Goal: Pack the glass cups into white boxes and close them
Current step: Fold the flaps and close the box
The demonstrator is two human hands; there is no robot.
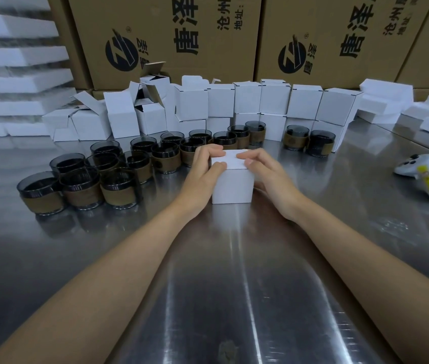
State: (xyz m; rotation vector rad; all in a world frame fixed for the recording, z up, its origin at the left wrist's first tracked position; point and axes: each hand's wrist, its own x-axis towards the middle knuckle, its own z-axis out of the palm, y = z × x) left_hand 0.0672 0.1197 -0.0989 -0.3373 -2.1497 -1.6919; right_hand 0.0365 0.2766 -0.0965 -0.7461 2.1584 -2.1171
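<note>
At the very back, big brown cartons [171, 35] with black print. Below it all, a wide shiny metal counter [234, 285]. Along its far side, a row of small white boxes [302, 101], some shut and stacked, some with flaps up. Just in front, many dark glass cups [82, 187] with brown bands, crowded close, mostly to the left. In the middle of the counter, one white box [231, 185], upright, lid down or nearly down (no way to see a cup inside). Left hand [203, 169] gripping its left top edge, fingers [216, 153] curled over the lid, thumb on the front. Right hand [268, 177] gripping the right top edge, bent fingers pressing the lid flat. Probably tucking the lid shut. Thin card, light and easy to dent, so best held low by the side walls, not squeezed hard. Heavier and breakable once filled with glass. Cups likely smooth and slippery; best grasped round the brown band. Off to the right, a small white controller [423, 177] lying alone
</note>
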